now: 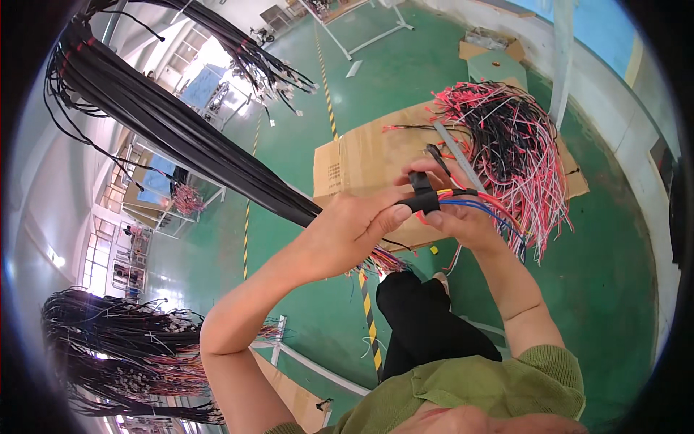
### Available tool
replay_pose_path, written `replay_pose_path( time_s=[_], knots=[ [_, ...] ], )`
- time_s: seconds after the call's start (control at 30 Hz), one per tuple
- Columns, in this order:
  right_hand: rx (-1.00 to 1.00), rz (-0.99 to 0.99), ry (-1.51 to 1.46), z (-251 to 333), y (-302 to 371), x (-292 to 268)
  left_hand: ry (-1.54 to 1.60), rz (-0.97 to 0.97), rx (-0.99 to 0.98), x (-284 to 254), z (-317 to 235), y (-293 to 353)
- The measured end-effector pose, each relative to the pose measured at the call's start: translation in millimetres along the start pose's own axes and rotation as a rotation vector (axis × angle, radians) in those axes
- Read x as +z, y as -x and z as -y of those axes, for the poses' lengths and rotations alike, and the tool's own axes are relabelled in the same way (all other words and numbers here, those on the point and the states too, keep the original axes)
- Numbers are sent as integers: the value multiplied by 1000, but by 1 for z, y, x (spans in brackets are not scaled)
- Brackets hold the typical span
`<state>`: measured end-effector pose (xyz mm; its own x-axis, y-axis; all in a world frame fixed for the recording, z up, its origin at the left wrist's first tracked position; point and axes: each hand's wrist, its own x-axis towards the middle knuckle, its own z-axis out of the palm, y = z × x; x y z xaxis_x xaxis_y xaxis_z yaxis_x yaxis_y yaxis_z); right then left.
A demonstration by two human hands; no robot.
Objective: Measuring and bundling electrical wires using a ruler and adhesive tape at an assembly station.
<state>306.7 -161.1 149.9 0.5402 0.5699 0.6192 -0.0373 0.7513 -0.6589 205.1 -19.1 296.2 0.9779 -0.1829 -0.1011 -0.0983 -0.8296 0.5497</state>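
Note:
In front of me, both hands are closed on a wire harness. My left hand [350, 228] presses its thumb against a black tape band [425, 201] wrapped round the harness, and a short black strip stands up from the band. My right hand [466, 220] grips the harness just right of the band, its thumb below and fingers partly hidden behind. Red, yellow and blue wires [481, 205] fan out to the right past that hand. A black cable end [434, 151] sticks up above the right fingers.
Thick black cables [181, 130] hang at upper left, running down behind my left hand. A cardboard sheet [361, 159] carries a pile of red, black and white wires [506, 137] and a grey ruler-like strip [459, 155]. More harnesses [130, 347] hang at lower left.

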Motion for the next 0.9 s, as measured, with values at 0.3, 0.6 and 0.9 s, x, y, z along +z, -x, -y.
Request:
replay_pose_path(
  time_s=[0.3,0.6,0.9],
  knots=[
    [-21,-38,-1,5,11,0,-57,-14,7,1,-3,-4],
    [166,-106,-235,12,27,5,-389,-351,295,25,16,-17],
    [286,-413,-334,3,43,30,-893,-521,361,46,58,-28]
  ],
)
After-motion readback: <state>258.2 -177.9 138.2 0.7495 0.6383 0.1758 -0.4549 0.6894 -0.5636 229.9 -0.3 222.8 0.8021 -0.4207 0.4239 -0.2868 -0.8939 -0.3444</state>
